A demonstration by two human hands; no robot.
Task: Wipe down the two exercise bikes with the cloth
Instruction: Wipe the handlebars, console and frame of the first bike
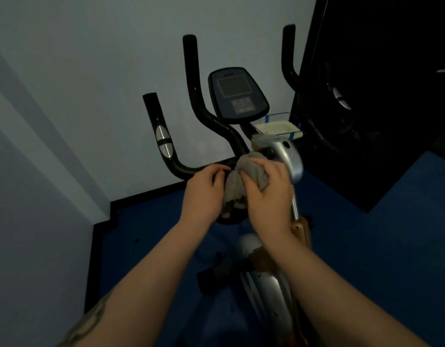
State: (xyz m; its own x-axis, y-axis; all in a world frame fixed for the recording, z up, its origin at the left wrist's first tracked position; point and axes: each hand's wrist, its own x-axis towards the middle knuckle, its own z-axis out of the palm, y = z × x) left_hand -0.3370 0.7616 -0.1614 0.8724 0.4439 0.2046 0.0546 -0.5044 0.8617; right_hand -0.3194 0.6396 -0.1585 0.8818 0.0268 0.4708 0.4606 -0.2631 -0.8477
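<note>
While both hands are working in front of the exercise bike [274,156], the grey cloth [244,181] is bunching up between them, right at the centre of the handlebars [209,121]. Left hand [204,194] is curling its fingers over the cloth's left side and pinching it w/ thumb. Right hand [269,194] is gripping the cloth from the right, fingers wrapping round the wad, knuckles just beside the silver stem housing [289,159]. Loose end of cloth is hanging down btwn the wrists. Console [237,93] w/ dark screen is sitting above the hands, tilted toward the camera. Pale tray [276,127] is sitting just behind the housing, near the wall [104,83]. Blue floor [391,234] is showing under the bike. Dark area at far right is hiding a 2nd set of handlebars [339,96]; can't tell more abt it.
</note>
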